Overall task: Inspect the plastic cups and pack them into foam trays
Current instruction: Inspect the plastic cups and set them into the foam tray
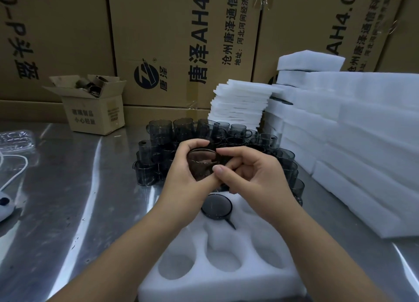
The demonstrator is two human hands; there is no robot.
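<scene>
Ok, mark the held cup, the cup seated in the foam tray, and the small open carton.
held cup [200, 163]: head view, its see-through wall.
seated cup [216, 205]: head view, centre of its round face.
small open carton [94, 118]: head view, printed front.

My steel bench [68, 188] runs back to a wall of tall brown cartons [181, 41] printed in black. A small open box [95, 113] stands at the bench's far left against the cartons, with dark pieces piled inside. At my left edge lie a clear plastic pack [15, 139], a white cable [15, 168] and a white device [4, 205], partly out of frame.
</scene>
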